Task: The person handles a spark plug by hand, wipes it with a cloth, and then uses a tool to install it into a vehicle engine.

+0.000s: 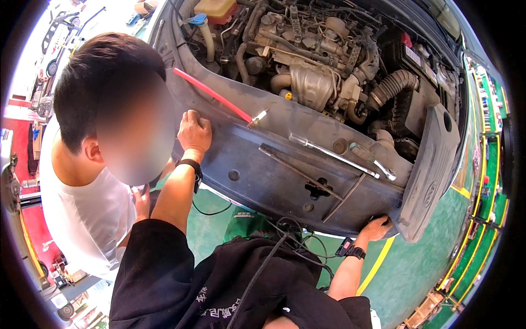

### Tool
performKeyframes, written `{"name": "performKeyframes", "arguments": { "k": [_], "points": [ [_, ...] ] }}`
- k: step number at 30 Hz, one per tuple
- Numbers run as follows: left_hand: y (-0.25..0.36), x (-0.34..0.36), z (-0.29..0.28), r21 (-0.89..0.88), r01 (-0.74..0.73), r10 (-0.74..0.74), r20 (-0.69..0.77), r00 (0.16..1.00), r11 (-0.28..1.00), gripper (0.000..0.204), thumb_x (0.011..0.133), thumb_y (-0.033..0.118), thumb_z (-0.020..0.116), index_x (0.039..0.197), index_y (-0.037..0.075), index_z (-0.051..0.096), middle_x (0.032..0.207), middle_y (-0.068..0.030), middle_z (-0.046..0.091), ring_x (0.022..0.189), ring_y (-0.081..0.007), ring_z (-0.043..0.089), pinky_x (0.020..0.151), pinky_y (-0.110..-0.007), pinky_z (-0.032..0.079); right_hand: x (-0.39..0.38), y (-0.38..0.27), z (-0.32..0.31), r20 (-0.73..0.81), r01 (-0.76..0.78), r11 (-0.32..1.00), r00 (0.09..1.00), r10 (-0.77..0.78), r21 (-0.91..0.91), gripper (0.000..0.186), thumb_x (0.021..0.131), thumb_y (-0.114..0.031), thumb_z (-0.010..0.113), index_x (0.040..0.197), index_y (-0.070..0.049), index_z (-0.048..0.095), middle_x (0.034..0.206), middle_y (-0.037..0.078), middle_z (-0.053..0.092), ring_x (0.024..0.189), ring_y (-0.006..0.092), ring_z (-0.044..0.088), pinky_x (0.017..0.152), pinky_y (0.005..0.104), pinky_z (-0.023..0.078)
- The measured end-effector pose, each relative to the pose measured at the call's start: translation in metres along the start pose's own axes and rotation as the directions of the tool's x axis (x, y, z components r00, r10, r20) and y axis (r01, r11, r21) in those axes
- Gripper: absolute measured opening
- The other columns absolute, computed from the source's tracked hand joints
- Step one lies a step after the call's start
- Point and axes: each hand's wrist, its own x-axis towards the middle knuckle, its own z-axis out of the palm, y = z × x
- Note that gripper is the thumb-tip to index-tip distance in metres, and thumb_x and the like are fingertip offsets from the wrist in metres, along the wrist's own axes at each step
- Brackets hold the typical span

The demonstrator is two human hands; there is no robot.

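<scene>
My left hand [194, 131] rests closed, knuckles up, on the left part of the dark front panel [257, 181] of an open engine bay; nothing shows in it. My right hand [376, 227] curls over the panel's right front edge, fingers partly hidden. Right of my left hand lies a red hose [213, 93] with a spark plug [258, 118] at its near end. Across the panel's middle rests a dark T-handle wrench [301, 172]. Behind it lie a long chrome extension bar [337, 157] and a chrome ratchet [385, 170].
A co-worker in a white shirt [82, 214] leans in at the left. Beyond the panel sits the engine [312, 82]. A grey plastic cover [430, 170] stands near my right hand. Black cables [301, 241] hang by my body above the green floor [422, 252].
</scene>
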Motion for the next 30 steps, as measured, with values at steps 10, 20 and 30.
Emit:
{"name": "performKeyframes", "arguments": {
  "k": [10, 20, 30],
  "points": [
    [-0.003, 0.0, 0.004, -0.019, -0.034, 0.033, -0.043, 0.999, 0.999, 0.012, 0.084, 0.02, 0.054, 0.09, 0.01, 0.053, 0.094, -0.0113, 0.059, 0.09, -0.0378, 0.06, 0.074, -0.05, 0.05, -0.002, -0.009, -0.004, 0.006, -0.007, 1.0, 1.0, 0.007, -0.013, 0.036, 0.096, -0.035, 0.052, 0.114, -0.007, 0.065, 0.111, 0.016, 0.07, 0.1, 0.0391, 0.065, 0.082, 0.0508, 0.048],
    [-0.005, 0.001, 0.004, -0.015, -0.066, 0.065, -0.079, 0.995, 0.998, 0.011, 0.084, 0.019, 0.054, 0.09, 0.01, 0.052, 0.092, -0.0109, 0.058, 0.089, -0.0373, 0.059, 0.073, -0.051, 0.049, 0.001, 0.001, 0.002, 0.008, 0.027, 0.999, 1.0, -0.028, 0.035, 0.038, 0.096, -0.034, 0.051, 0.115, -0.004, 0.065, 0.113, 0.016, 0.069, 0.102, 0.0396, 0.064, 0.084, 0.0498, 0.047],
    [-0.014, -0.002, 0.007, -0.03, -0.045, 0.044, -0.03, 0.999, 0.999, 0.014, 0.085, 0.021, 0.054, 0.093, 0.009, 0.057, 0.099, -0.0133, 0.06, 0.096, -0.0373, 0.06, 0.082, -0.049, 0.049, -0.006, -0.012, -0.01, 0.017, 0.093, 0.983, 0.995, -0.097, 0.158, 0.039, 0.097, -0.022, 0.048, 0.119, 0.008, 0.059, 0.119, 0.029, 0.063, 0.11, 0.0441, 0.06, 0.097, 0.0464, 0.045]
  ]
}}
